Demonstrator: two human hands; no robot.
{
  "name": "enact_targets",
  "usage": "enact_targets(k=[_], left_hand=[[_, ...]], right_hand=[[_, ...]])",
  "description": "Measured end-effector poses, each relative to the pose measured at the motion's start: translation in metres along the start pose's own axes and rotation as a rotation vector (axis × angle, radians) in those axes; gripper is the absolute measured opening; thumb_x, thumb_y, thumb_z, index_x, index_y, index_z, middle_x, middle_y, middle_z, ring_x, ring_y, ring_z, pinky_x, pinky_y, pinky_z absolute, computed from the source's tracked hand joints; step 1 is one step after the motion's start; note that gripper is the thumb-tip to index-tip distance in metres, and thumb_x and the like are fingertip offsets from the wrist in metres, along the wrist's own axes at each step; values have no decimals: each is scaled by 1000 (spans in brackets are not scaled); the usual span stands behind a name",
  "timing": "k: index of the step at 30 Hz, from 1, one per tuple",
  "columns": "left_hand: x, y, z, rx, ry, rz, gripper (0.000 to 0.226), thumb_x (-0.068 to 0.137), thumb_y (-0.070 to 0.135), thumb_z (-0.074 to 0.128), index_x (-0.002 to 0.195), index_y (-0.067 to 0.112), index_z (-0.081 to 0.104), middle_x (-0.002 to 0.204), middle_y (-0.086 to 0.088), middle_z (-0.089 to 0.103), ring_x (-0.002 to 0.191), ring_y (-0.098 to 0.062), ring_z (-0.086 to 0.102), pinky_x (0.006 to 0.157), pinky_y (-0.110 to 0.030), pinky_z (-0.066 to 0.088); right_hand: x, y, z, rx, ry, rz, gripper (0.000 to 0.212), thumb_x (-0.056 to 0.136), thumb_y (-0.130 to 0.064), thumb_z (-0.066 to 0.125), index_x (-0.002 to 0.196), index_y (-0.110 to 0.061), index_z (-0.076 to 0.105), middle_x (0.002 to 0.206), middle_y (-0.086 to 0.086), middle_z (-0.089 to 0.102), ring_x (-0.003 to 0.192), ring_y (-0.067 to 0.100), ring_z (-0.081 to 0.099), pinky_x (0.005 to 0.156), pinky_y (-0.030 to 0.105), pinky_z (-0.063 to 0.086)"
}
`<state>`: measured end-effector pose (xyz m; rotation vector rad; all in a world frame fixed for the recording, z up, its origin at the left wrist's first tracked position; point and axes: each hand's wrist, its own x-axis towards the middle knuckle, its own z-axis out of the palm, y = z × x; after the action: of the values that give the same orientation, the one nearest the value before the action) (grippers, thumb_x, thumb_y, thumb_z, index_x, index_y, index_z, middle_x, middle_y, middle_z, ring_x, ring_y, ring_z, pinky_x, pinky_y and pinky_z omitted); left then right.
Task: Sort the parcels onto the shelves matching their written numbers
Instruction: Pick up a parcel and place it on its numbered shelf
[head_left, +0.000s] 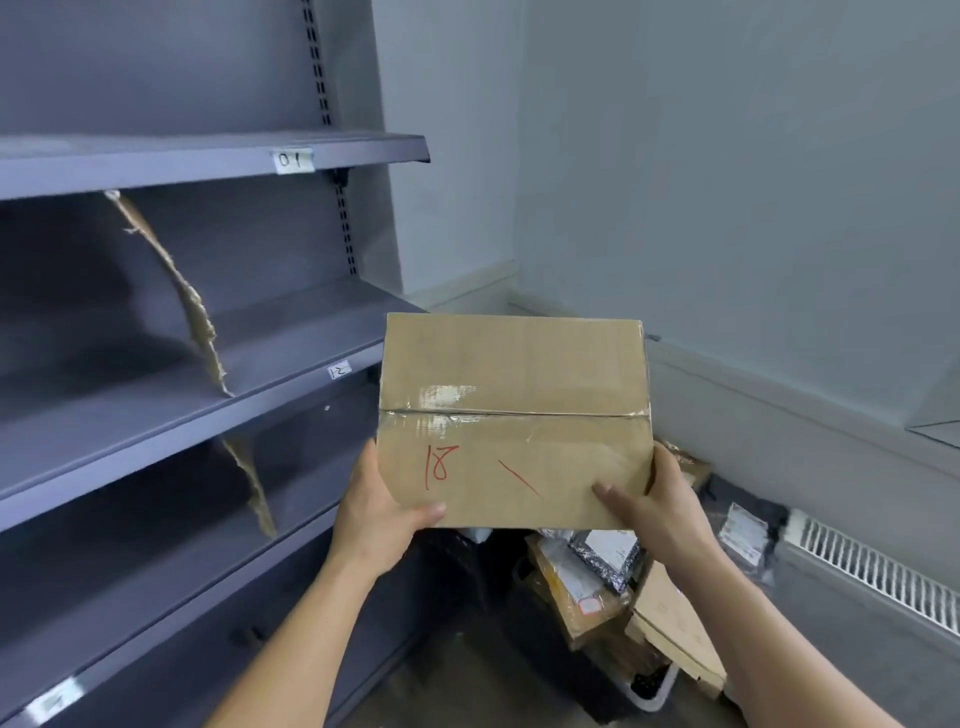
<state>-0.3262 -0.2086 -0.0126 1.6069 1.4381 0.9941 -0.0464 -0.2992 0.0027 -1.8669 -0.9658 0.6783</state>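
Grey shelves (208, 395), labels (293, 160) reading 01 and 12; left hand (379, 512) and right hand (660, 506) each kept a closed grip on a near corner of the cardboard parcel (514, 421) marked 18, aloft over the floor pile (597, 582); number-reading step, next probably locating shelf 18, unseen here.

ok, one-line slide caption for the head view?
Left hand and right hand hold a cardboard box marked 18 in red beside grey shelves, parcels piled below.
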Motion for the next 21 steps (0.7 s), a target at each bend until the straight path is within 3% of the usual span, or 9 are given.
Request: enact_targets(k=[6,12,18,21], left_hand=[[-59,-2,-22,-3,162,-101,82,61,9,91,119,41,43,117,14,57,110,-12,55,87,-30,46],[-122,-7,-46,0,308,-203,86,62,6,91,128,37,45,118,18,58,112,-11,56,92,-35,50],[-188,-18,-95,4,466,-285,84,62,6,90,127,38,47,116,20,62,111,-7,58,90,-34,51],[-220,-23,-122,17,553,-296,82,63,7,91,122,41,46,117,20,61,110,-8,56,88,-34,49]], right_hand=[[-8,-4,11,-19,-184,-83,65,86,-33,78,138,-23,41,119,-5,61,101,19,62,79,36,53],[-29,-6,31,-20,-362,-139,66,85,-33,77,139,-21,42,123,-3,59,113,23,59,97,49,52],[-68,-24,75,-51,-537,-223,57,84,-35,77,129,-26,44,120,-3,60,111,24,59,98,48,50],[-91,-37,104,-48,-624,-277,70,78,-43,78,136,-25,43,123,-4,61,114,24,59,99,49,50]])
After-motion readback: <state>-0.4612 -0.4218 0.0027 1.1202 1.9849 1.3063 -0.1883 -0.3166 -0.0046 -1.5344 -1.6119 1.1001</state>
